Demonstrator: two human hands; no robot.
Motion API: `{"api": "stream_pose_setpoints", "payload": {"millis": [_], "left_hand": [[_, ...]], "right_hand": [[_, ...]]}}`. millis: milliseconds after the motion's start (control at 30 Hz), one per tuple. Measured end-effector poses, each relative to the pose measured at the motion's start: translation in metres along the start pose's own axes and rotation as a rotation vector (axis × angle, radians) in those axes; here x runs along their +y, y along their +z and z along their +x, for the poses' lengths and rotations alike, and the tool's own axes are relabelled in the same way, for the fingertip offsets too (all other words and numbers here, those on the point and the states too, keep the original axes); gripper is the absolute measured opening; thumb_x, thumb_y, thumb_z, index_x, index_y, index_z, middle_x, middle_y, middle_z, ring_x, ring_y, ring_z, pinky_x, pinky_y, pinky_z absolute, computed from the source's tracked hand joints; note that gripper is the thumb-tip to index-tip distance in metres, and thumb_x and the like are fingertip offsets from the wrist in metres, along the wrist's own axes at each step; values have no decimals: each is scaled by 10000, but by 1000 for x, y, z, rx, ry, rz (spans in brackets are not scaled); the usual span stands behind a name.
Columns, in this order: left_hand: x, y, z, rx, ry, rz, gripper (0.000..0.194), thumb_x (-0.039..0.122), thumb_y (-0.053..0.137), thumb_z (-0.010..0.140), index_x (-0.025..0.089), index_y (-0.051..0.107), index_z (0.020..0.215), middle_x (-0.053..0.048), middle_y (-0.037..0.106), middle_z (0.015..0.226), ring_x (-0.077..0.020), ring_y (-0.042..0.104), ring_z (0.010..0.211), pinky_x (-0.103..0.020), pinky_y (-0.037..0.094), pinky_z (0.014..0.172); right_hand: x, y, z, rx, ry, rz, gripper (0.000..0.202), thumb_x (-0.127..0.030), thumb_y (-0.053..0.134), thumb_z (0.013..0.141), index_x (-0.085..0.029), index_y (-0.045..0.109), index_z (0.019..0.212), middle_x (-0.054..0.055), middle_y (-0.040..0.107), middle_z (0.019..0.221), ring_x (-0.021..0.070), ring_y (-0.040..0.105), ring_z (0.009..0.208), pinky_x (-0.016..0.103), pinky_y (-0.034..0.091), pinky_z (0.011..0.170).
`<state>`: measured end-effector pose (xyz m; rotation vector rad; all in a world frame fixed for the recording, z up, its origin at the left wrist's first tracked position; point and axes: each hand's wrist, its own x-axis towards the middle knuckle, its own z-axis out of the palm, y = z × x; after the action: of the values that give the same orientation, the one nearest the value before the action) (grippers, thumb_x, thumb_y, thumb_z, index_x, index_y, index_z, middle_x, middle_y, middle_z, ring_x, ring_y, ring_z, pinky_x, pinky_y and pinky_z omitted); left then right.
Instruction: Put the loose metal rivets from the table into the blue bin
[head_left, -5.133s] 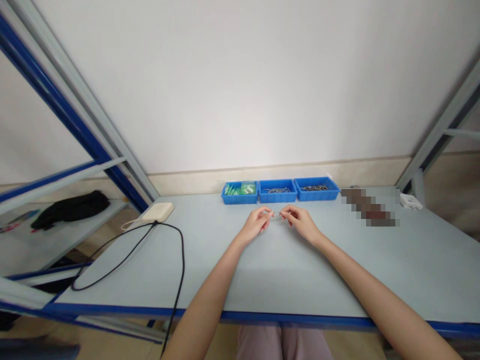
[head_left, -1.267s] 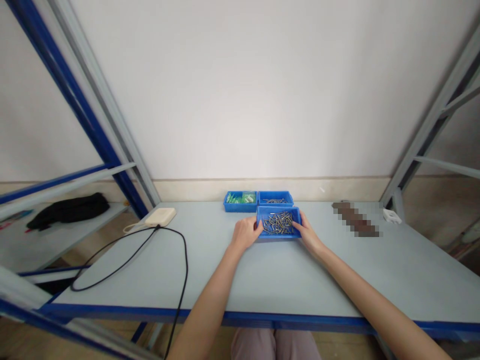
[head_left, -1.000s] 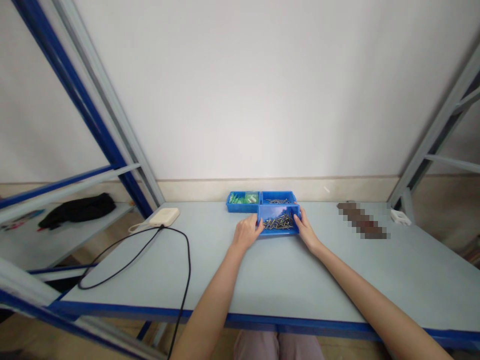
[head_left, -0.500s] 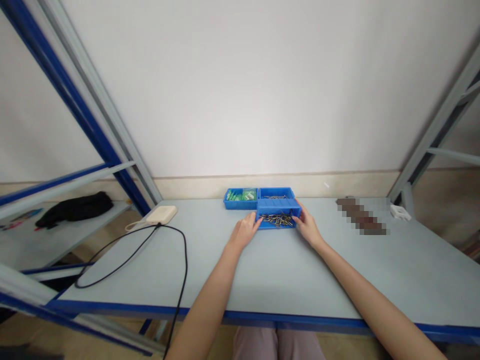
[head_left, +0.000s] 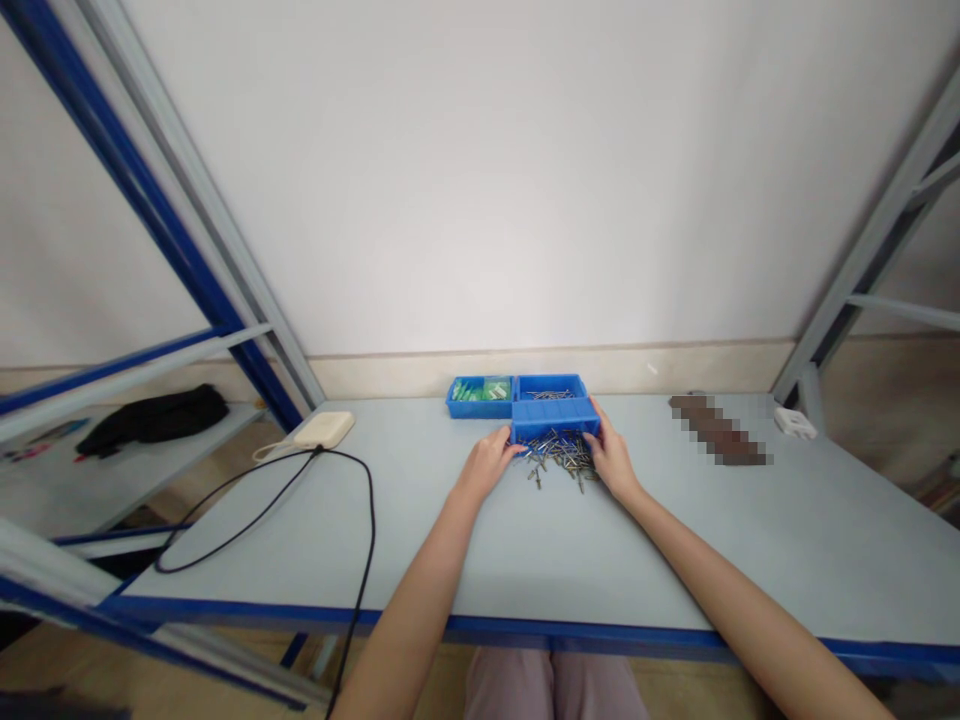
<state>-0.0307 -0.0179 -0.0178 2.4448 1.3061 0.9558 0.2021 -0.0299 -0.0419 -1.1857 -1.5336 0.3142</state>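
A blue bin (head_left: pixel 555 412) is tipped steeply toward me, its underside or back wall facing up. My left hand (head_left: pixel 487 464) grips its left side and my right hand (head_left: pixel 613 462) its right side. Small metal screws or bolts (head_left: pixel 561 455) spill from its open front onto the grey table, several of them lying loose before it. Just behind stands a second blue bin (head_left: pixel 551 381) with thin metal pieces inside. Left of that is a third blue bin (head_left: pixel 480 409) holding green-and-white packets.
On the left of the table (head_left: pixel 300 560) lie a white box (head_left: pixel 324 430) and a looped black cable (head_left: pixel 371 520). A pixelated dark object (head_left: pixel 720 430) and a white adapter (head_left: pixel 795 423) lie at the right. Metal frame posts flank both sides.
The held bin has tipped further forward between my hands. The metal pieces, inside it before, have slid out onto the table in front.
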Motion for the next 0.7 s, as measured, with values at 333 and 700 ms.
{"api": "stream_pose_setpoints", "payload": {"millis": [333, 700], "left_hand": [[-3, 2, 1, 9, 4, 18, 121, 301, 525, 868, 188, 543, 906, -40, 637, 865, -170, 604, 824, -257, 450, 752], [-6, 5, 1, 21, 31, 98, 148, 322, 500, 883, 182, 548, 873, -49, 621, 863, -171, 607, 824, -264, 464, 755]], "right_hand": [[-9, -1, -1, -26, 9, -93, 552, -176, 417, 804, -223, 426, 1354, 42, 559, 1279, 255, 521, 1169, 430, 372, 1030], [-16, -3, -3, -6, 52, -83, 516, -229, 421, 833, -230, 438, 1349, 31, 610, 1210, 262, 574, 1090, 431, 412, 996]]}}
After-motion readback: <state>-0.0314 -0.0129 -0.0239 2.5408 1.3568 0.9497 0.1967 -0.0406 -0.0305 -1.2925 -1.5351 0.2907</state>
